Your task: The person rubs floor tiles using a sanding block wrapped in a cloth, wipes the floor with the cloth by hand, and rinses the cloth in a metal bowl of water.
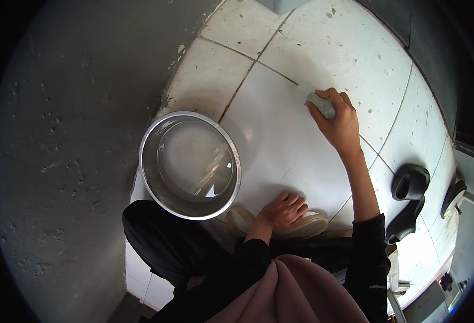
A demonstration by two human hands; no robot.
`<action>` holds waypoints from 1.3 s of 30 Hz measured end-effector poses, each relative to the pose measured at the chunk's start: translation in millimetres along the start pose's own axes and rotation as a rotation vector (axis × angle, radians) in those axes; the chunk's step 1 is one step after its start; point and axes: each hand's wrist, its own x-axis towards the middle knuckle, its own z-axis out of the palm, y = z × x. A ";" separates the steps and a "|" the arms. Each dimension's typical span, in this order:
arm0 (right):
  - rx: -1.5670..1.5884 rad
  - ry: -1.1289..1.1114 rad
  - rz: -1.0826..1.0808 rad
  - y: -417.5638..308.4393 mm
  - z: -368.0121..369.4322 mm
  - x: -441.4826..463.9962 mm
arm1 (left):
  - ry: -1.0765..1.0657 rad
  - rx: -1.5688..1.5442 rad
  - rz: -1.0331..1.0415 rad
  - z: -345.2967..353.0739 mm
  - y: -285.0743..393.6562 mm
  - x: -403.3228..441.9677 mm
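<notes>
My right hand (340,119) grips a grey-green sponge or stone-like block (323,105), pressed on a smooth grey-white board or sheet (285,134) lying on the tiled floor. My left hand (286,209) rests near the lower edge of that surface, its fingers curled; nothing can be made out in it. Beside it lies a cream-coloured strap or band (315,226), looping out under the wrist. To the left stands a round metal basin (146,161) with clear water (188,156) inside.
White floor tiles (371,59) with dark joints and specks surround the board. A grey wall (81,134) rises at the left. Black sandals (408,199) lie at the right, with another shoe (454,198) farther right. My black-clothed knee (156,226) is below the basin.
</notes>
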 end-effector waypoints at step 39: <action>-0.003 0.052 -0.012 -35.0 48.9 25.3 | 0.005 0.048 -0.010 4.9 2.0 -0.9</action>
